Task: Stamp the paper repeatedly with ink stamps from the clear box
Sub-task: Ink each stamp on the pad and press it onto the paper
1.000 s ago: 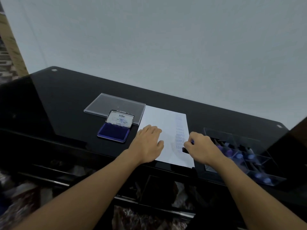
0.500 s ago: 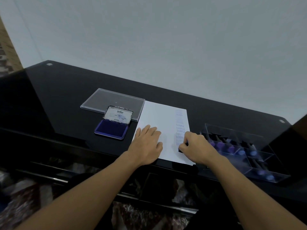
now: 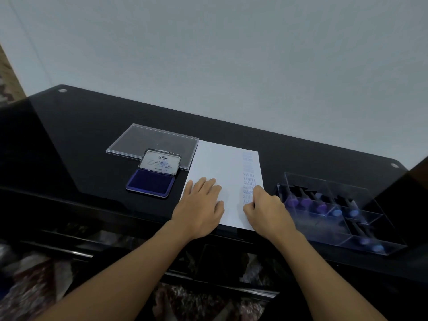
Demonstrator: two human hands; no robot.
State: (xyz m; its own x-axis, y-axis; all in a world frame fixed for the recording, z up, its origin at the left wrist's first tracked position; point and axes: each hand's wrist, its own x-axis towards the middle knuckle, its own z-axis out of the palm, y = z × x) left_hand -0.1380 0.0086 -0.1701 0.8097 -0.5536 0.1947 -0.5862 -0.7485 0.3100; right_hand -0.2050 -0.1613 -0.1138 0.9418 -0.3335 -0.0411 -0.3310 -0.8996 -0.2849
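Note:
A white sheet of paper (image 3: 220,165) lies on the black glass table, with a column of blue SAMPLE prints down its right side. My left hand (image 3: 200,207) rests flat on the paper's lower left part, fingers straight. My right hand (image 3: 266,210) is curled over the paper's lower right edge, pressing down on a stamp that the fingers hide almost wholly. The clear box (image 3: 342,212) with several purple and blue handled stamps stands to the right of the paper. An open blue ink pad (image 3: 150,183), lid up, lies to the left.
The clear box lid (image 3: 150,141) lies flat behind the ink pad. The black table (image 3: 81,135) ends close in front of my hands, with a shelf and patterned floor below. A pale wall rises behind the table.
My right hand has shifted slightly left and down onto the paper's lower right, lowering the stamp. My left hand stayed flat on the sheet. The camera view shifted a little.

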